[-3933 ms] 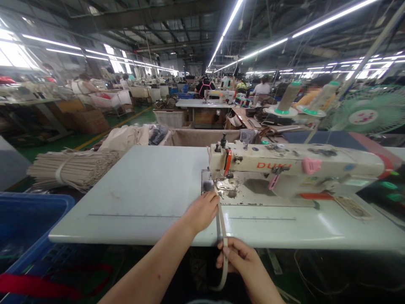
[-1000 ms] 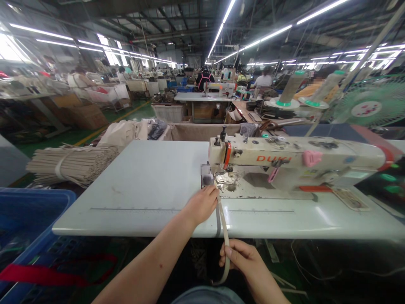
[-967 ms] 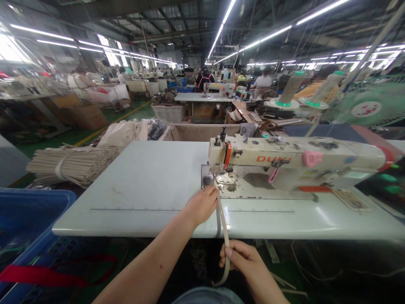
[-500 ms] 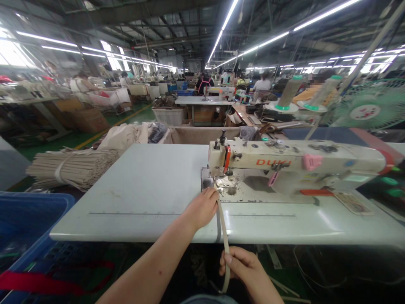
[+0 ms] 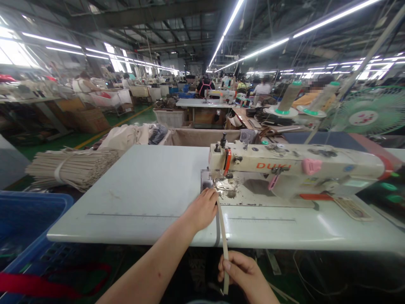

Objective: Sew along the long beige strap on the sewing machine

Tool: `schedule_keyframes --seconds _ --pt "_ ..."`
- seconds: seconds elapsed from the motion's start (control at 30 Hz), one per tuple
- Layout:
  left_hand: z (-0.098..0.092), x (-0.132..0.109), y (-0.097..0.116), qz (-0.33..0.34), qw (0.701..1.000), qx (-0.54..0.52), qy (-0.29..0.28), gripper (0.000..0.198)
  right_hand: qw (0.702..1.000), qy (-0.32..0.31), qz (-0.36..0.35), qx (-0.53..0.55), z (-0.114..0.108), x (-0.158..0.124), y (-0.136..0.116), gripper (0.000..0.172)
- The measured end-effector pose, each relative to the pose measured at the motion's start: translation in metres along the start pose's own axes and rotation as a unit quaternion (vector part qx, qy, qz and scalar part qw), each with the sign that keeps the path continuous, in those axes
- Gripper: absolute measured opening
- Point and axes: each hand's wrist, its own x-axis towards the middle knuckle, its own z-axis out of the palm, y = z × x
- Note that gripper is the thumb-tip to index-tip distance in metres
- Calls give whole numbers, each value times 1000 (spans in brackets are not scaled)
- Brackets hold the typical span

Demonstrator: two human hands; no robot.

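Observation:
A narrow beige fabric strip [image 5: 223, 230] runs from the needle area of the sewing machine [image 5: 294, 169] down over the table's front edge. My left hand [image 5: 202, 209] lies on the table just before the presser foot, its fingers closed on the strip's upper part. Below the edge, my right hand [image 5: 238, 270] pinches the strip between thumb and fingers, near its lower end. That end hangs a little below the fingers. The strip's far end at the needle is hidden by my left fingers and the machine head.
The white table [image 5: 133, 190] carries a printed ruler line. A tied bundle of beige strips [image 5: 72, 166] lies to the left, above a blue basket [image 5: 31, 223]. Thread cones [image 5: 289, 99] and a green fan [image 5: 367, 112] stand at the right. Several people sit farther back.
The strip's lower end, earlier curved below my right hand, now hangs straighter and shorter. My right hand has dropped slightly in view. My left hand keeps nearly the same place.

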Motion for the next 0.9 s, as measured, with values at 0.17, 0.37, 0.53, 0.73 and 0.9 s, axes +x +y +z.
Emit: schedule_keyframes --seconds 0.17,0.37,0.53,0.73,0.9 --pt "-5 -2 2 20 999 33 -7 21 999 -20 -24 -17 -8 8 7 48" --pt "-9 -3 4 29 999 25 -5 18 995 16 -61 -79 -4 3 -9 44" --pt "-5 -3 1 12 1000 4 -4 24 989 42 -62 -127 -1 7 -20 45" --pt "-4 -3 2 12 1000 8 -1 22 993 65 -60 -80 4 20 -23 53" --pt "-8 -3 4 14 1000 9 -3 21 998 49 3 35 7 18 -21 52"
